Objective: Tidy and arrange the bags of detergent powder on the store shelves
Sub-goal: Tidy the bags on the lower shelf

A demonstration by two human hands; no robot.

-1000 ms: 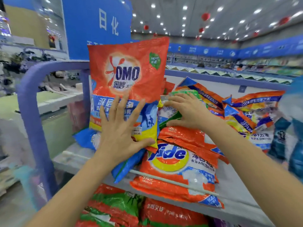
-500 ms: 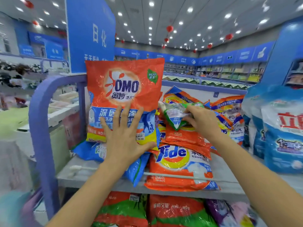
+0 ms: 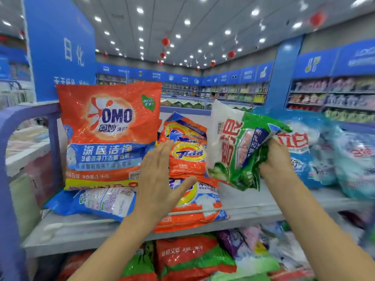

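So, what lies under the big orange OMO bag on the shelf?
A blue and white detergent bag lies flat on the shelf below the OMO bag. Its right end is covered by the left hand, and anything behind it is hidden.

Big blue sign [image 3: 60, 53] with white letters up on the left. Red balls [image 3: 165, 41] hanging under small bright lights [image 3: 140, 10]. Blue pillar [image 3: 284, 72] on the right.
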